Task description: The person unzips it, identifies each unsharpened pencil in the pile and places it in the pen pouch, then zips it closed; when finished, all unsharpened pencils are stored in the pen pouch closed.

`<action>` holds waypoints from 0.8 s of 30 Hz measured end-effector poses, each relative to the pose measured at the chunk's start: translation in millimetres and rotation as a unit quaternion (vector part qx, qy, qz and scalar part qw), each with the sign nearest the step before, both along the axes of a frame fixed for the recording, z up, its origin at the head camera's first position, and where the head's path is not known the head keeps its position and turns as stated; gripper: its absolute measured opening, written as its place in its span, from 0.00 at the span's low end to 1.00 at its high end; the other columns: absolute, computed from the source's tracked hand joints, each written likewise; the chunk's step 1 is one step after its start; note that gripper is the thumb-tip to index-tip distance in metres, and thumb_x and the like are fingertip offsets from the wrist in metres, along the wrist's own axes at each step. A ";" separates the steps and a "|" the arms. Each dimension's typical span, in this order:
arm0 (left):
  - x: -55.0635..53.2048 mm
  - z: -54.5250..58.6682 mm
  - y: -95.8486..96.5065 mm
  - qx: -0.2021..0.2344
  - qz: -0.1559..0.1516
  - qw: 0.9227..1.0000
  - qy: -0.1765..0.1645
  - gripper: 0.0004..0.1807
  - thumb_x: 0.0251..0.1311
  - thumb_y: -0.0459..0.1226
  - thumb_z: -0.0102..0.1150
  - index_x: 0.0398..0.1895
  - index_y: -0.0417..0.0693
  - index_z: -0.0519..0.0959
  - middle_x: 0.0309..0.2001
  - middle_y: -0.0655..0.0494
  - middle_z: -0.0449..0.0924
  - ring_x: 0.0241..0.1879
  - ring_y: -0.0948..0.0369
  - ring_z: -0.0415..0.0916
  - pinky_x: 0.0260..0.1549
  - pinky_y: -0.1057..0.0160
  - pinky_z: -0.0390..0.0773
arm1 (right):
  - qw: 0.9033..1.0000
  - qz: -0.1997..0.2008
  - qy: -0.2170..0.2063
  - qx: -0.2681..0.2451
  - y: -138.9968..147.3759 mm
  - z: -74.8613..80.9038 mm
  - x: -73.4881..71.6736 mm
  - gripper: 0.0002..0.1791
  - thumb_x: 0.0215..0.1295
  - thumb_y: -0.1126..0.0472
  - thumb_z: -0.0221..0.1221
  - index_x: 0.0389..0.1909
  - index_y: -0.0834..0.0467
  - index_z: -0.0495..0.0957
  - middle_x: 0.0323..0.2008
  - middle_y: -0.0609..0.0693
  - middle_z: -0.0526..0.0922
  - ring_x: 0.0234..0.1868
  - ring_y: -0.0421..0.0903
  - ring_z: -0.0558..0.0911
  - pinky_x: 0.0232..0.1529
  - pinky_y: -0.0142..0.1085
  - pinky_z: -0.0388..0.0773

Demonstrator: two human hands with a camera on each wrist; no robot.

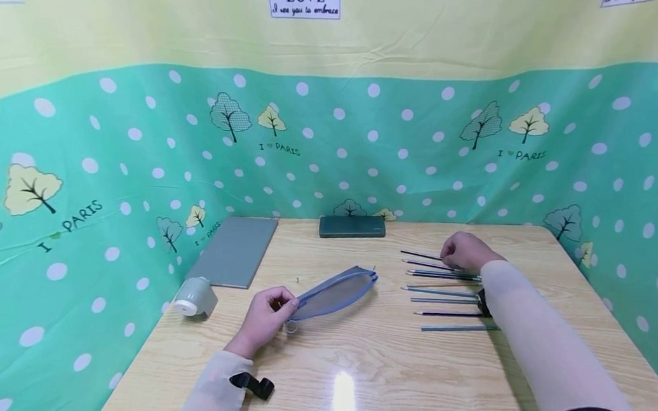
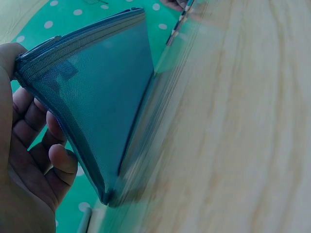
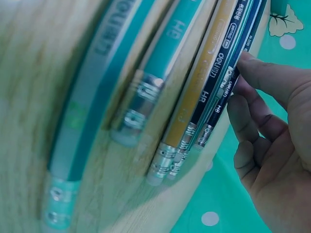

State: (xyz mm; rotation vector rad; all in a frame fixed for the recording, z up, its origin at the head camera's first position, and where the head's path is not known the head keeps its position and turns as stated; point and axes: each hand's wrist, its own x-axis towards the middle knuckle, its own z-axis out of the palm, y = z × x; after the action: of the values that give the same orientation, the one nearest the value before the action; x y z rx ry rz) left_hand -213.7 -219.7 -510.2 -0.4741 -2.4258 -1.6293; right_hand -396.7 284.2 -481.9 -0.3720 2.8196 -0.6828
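My left hand pinches the near corner of a blue mesh zip pouch, which stands tilted on its long side over the table. In the left wrist view the pouch's mesh wall faces the camera, its zipper edge on top. At the back right, my right hand has its thumb and fingertips on the farthest dark pencil. Several other pencils lie side by side toward me, among them an orange-yellow pencil and a teal pencil with metal-banded eraser ends. My right forearm hides some of their ends.
A dark green case lies at the table's back edge. To the left are a grey flat board or folder and a grey-green object with a white round end. Printed cloth hangs behind the wooden table.
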 end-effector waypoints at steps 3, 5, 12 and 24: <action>-0.4 -0.2 0.0 -0.005 0.000 1.000 0.000 0.08 0.70 0.34 0.67 0.30 0.53 0.84 0.25 0.56 0.79 0.23 0.63 0.69 0.23 0.65 0.71 | 1.000 -0.002 0.007 0.002 0.1 -0.5 0.2 0.02 0.68 0.62 0.68 0.36 0.55 0.89 0.37 0.49 0.87 0.38 0.49 0.82 0.46 0.50 0.81; -0.5 0.0 0.3 -0.007 0.000 1.000 0.000 0.08 0.70 0.34 0.67 0.30 0.53 0.84 0.25 0.56 0.79 0.23 0.63 0.69 0.23 0.66 0.71 | 1.000 -0.003 0.012 0.003 -0.5 -0.7 0.2 0.02 0.68 0.63 0.68 0.36 0.54 0.89 0.36 0.48 0.87 0.38 0.49 0.82 0.46 0.50 0.81; -0.6 0.7 1.1 0.001 -0.002 1.000 0.002 0.08 0.68 0.33 0.67 0.30 0.53 0.84 0.24 0.57 0.78 0.22 0.64 0.68 0.23 0.66 0.70 | 1.000 -0.004 0.015 0.007 -2.3 -0.4 0.4 0.04 0.67 0.64 0.67 0.33 0.52 0.88 0.34 0.48 0.87 0.36 0.48 0.82 0.44 0.48 0.81; -1.2 0.6 1.3 -0.002 0.001 1.000 0.004 0.09 0.69 0.33 0.67 0.29 0.54 0.84 0.24 0.57 0.78 0.22 0.64 0.68 0.23 0.66 0.70 | 1.000 0.007 0.017 0.022 -1.2 3.2 4.0 0.05 0.71 0.63 0.62 0.36 0.54 0.86 0.34 0.48 0.84 0.36 0.49 0.80 0.42 0.46 0.79</action>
State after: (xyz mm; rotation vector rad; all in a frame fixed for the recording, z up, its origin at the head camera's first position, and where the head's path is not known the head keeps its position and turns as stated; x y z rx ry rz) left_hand -214.9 -218.4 -509.6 -0.4781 -2.4247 -1.6188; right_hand -392.7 282.9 -478.7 -0.3993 2.8566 -0.6163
